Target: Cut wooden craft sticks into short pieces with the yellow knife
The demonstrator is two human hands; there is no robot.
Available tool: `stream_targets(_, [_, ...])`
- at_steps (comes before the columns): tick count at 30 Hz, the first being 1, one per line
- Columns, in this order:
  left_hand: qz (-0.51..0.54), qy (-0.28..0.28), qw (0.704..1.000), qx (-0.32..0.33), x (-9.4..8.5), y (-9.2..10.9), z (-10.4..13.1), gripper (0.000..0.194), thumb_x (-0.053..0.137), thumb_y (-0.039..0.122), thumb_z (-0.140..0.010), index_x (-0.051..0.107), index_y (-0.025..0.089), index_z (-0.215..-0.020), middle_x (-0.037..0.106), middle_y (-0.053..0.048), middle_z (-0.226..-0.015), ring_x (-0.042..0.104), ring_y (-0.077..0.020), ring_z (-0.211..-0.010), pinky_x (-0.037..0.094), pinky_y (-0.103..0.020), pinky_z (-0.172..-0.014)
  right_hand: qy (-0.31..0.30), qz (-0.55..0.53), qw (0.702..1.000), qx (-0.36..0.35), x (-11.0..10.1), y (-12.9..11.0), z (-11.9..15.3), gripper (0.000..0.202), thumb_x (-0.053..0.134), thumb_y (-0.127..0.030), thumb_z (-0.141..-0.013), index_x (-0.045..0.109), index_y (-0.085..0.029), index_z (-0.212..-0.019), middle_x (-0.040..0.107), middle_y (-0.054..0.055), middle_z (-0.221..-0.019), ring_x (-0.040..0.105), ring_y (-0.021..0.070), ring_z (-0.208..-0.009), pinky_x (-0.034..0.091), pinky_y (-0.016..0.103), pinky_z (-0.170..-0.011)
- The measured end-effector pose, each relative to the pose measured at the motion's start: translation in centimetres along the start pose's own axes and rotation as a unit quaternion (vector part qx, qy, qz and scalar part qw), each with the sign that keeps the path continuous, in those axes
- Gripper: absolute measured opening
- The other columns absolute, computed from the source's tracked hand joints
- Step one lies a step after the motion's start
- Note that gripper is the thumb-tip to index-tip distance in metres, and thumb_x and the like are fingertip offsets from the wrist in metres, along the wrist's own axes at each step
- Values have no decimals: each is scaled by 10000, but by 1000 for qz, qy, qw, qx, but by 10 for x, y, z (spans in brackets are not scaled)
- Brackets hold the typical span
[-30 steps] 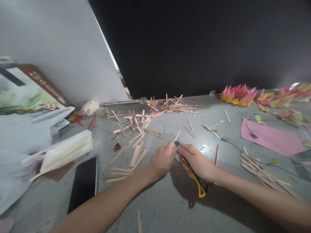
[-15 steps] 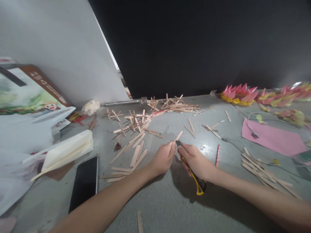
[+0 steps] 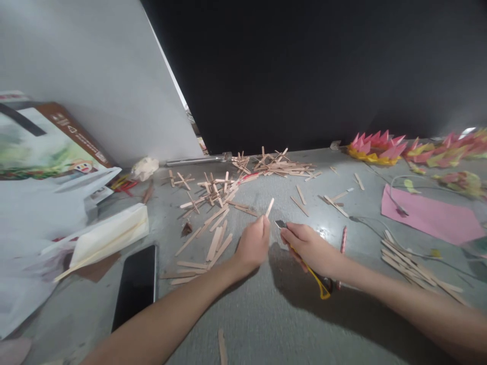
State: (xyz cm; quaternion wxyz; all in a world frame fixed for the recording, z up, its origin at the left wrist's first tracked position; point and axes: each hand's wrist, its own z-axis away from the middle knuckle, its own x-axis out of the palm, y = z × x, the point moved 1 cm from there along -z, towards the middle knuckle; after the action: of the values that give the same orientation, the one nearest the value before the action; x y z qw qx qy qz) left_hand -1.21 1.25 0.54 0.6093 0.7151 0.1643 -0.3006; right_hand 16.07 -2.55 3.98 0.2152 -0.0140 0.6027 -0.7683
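A wooden craft stick (image 3: 270,207) points up and away from my left hand (image 3: 254,243), whose fingers are closed on its lower end. My right hand (image 3: 314,251) grips a yellow and black utility knife (image 3: 320,285), its blade end showing at the fingertips beside the stick. A small gap separates blade and stick. Beyond my hands lie many loose craft sticks (image 3: 216,190), some crossed in a heap. More sticks (image 3: 217,243) lie left of my left hand.
A black phone (image 3: 135,284) lies left of my left forearm, near a white plastic bag (image 3: 34,213). To the right are a stack of sticks (image 3: 411,263), pink paper (image 3: 429,215), a cable and a pink-yellow paper crown (image 3: 376,149). A dark panel (image 3: 285,76) stands behind.
My hands have moved apart, and the knife blade has come away from the stick. The stick in my left hand is tilted more upright. The knife handle has swung to the right.
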Motion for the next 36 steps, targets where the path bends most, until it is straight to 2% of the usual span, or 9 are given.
stream_targets(4, [242, -6, 970, -14, 1, 1, -6, 496, 302, 589, -1054, 359, 231, -716, 382, 56, -593, 350, -113, -525, 295, -257, -547, 40, 49, 996, -56, -5, -3, 2, 384, 397, -479, -1080, 426, -257, -768, 463, -90, -474, 478, 114, -368, 400, 231, -416])
stream_targets(10, [400, -61, 914, -31, -1, 8, -4, 486, 486, 577, -984, 331, 232, -680, 290, 89, -543, 237, -79, -472, 189, -238, -492, 31, 84, 990, -106, -7, -5, 3, 423, 370, -543, -1092, 449, -257, -792, 476, -84, -479, 465, 122, -404, 368, 245, -458])
stream_targets(14, [529, -173, 830, -38, -1, 11, -3, 504, 582, 511, -941, 299, 222, -640, 216, 93, -537, 191, -72, -472, 156, -232, -502, 56, 134, 977, -154, -12, -5, 1, 412, 365, -532, -1098, 430, -256, -798, 480, -77, -530, 462, 121, -468, 335, 244, -498])
stream_targets(18, [639, -247, 718, -119, -6, 11, -7, 498, 567, 413, -932, 244, 215, -609, 176, 76, -511, 181, -86, -458, 149, -236, -485, 83, 180, 965, -174, -19, -6, -1, 368, 377, -500, -1098, 456, -257, -834, 449, -78, -548, 422, 128, -478, 299, 257, -501])
stream_targets(22, [666, -306, 658, -174, -10, 11, -7, 500, 550, 333, -913, 195, 218, -582, 135, 68, -495, 153, -92, -444, 161, -239, -471, 146, 186, 950, -202, -24, -7, 0, 266, 470, -476, -1076, 527, -252, -1205, 462, -91, -591, 436, 141, -495, 305, 264, -523])
stream_targets(25, [654, -353, 637, -204, -11, 12, -4, 491, 543, 314, -910, 196, 221, -575, 117, 69, -497, 142, -98, -446, 190, -240, -470, 149, 192, 945, -219, -25, -5, -1, 351, 577, -473, -1030, 516, -255, -1298, 502, -86, -641, 448, 137, -526, 333, 259, -554])
stream_targets(29, [641, -371, 635, -221, -11, 15, -1, 484, 527, 326, -920, 195, 225, -582, 106, 68, -501, 148, -106, -448, 222, -245, -474, 141, 162, 950, -227, -24, -4, -4, 223, 585, -452, -1021, 577, -230, -1028, 586, -42, -717, 462, 129, -589, 369, 253, -585])
stream_targets(33, [608, -368, 676, -197, -8, 16, -1, 449, 532, 351, -919, 235, 229, -605, 138, 77, -534, 134, -101, -474, 194, -236, -474, 117, 124, 957, -235, -25, -11, -3, 272, 580, -452, -1024, 592, -216, -889, 503, -53, -660, 433, 122, -587, 349, 250, -565])
stream_targets(36, [566, -333, 740, -146, -3, 18, 0, 424, 531, 434, -947, 306, 226, -653, 202, 86, -538, 146, -93, -479, 181, -232, -486, 117, 98, 964, -219, -27, -13, -4, 316, 577, -475, -1022, 585, -213, -845, 454, -65, -606, 420, 117, -548, 333, 252, -536])
